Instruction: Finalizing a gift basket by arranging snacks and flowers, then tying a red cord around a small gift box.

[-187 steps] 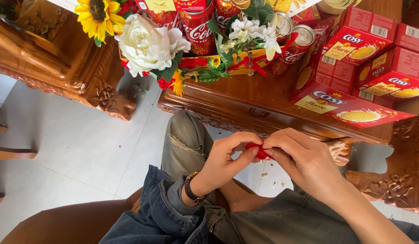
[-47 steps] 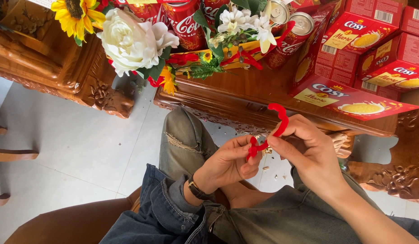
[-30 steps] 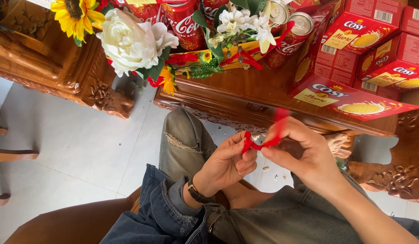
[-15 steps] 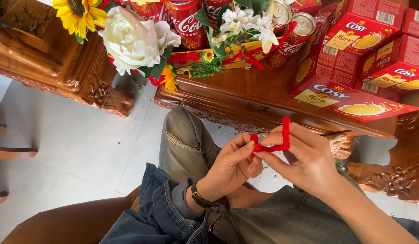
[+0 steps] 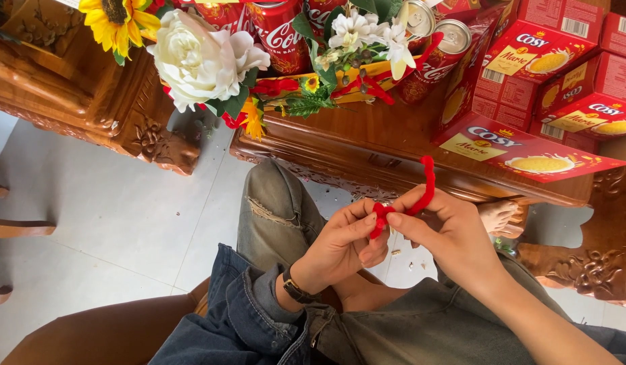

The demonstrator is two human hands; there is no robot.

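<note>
A carved wooden counter (image 5: 407, 152) spans the upper frame, carrying red flat boxes (image 5: 529, 145) at the right, red drink cans (image 5: 279, 30) at centre, and an arrangement of artificial flowers, chiefly a large white rose (image 5: 194, 57) and a sunflower (image 5: 117, 20) at the left. Below lies a pale tiled floor (image 5: 103, 223); the seated person's knees, in grey trousers, rise toward the counter edge, and a bare foot shows beneath the counter at the right. Both hands meet above the lap, just in front of the counter edge. The left hand (image 5: 340, 247), a dark watch at its wrist, is pinched closed on the bunched lower end of a red fuzzy wire (image 5: 428, 186). The right hand (image 5: 455, 233) is likewise closed on the wire, thumb and forefinger gripping just beside the left hand's grip; the free end rises upright from between the fingers. Assessment: the wire appears to be mid-twist or mid-fold. For a clean result the left hand should anchor the bunched part without shifting, while the right hand bends the free length in tight, even turns close to the anchor, avoiding slack loops.
</note>
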